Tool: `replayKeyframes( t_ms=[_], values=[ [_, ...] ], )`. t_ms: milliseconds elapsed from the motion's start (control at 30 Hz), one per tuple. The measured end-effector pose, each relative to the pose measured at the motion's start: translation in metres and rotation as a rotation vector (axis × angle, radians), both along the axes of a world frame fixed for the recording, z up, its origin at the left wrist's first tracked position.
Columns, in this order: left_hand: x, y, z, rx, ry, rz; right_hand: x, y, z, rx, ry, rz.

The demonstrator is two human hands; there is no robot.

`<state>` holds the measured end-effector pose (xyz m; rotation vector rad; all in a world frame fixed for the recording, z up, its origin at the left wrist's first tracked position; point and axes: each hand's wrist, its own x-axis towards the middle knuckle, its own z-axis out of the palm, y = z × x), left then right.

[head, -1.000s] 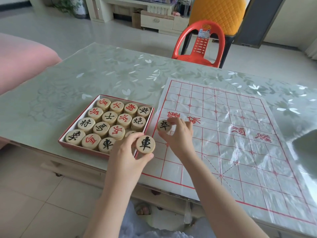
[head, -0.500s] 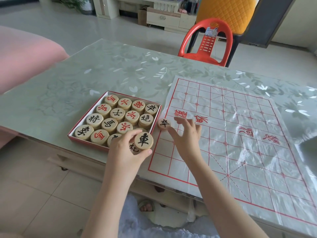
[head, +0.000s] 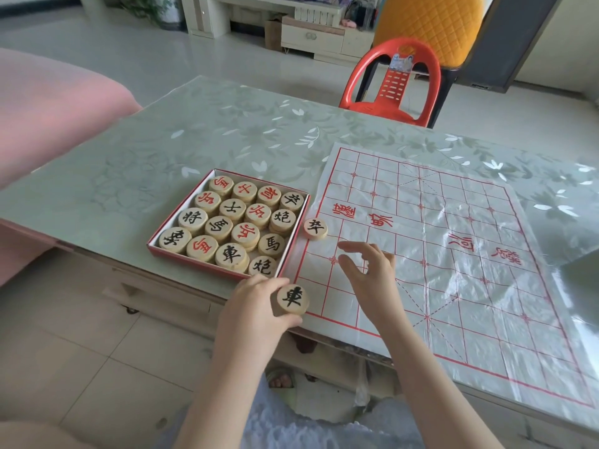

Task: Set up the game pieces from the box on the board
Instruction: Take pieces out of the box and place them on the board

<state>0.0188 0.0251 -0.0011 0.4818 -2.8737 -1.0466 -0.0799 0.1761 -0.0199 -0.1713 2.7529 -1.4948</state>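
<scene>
A red-edged box holds several round wooden pieces with red or black characters. To its right lies a plastic board sheet with a red grid. One black-character piece rests on the board's left edge line. My left hand grips another black-character piece at the board's near left corner, just in front of the box. My right hand hovers over the board below the placed piece, fingers apart, holding nothing.
The table has a pale green floral cover; its near edge runs just below my left hand. A red plastic chair stands at the far side. Something pink borders the table on the left.
My right hand let go of the piece on the board's left edge and drew back toward me. My left hand carried its piece from over the box down to the board's near left corner.
</scene>
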Motion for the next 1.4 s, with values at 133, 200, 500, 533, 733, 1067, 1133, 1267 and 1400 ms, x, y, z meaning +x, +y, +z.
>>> replayKeyframes(
  t_ms=[133,200,500,533,733,1067,1133,1267,1400],
  values=[
    [0.002,0.008,-0.004,-0.064,-0.007,0.059,0.002,0.001,0.001,-0.006,-0.001,0.012],
    [0.002,0.015,-0.006,-0.087,-0.010,0.104,0.001,0.002,0.001,-0.004,0.000,0.015],
    [0.000,0.032,-0.007,-0.202,0.000,0.199,0.003,0.002,0.002,0.001,0.012,0.028],
    [-0.001,0.032,-0.008,-0.198,0.002,0.207,0.004,0.003,0.002,-0.003,0.010,0.030],
    [0.000,0.022,-0.008,-0.075,-0.023,0.157,0.004,0.002,0.002,0.018,0.012,0.048],
    [-0.032,-0.022,-0.008,-0.135,0.291,0.336,0.003,-0.006,0.000,-0.015,-0.016,0.069],
    [-0.040,-0.024,-0.010,-0.191,0.226,0.313,0.003,-0.006,0.000,-0.012,-0.018,0.069],
    [-0.045,-0.021,-0.011,-0.294,0.159,0.287,0.001,-0.007,0.000,-0.014,-0.023,0.067],
    [-0.051,-0.019,-0.008,-0.343,0.046,0.273,0.001,-0.007,0.001,-0.013,-0.028,0.066]
  ],
)
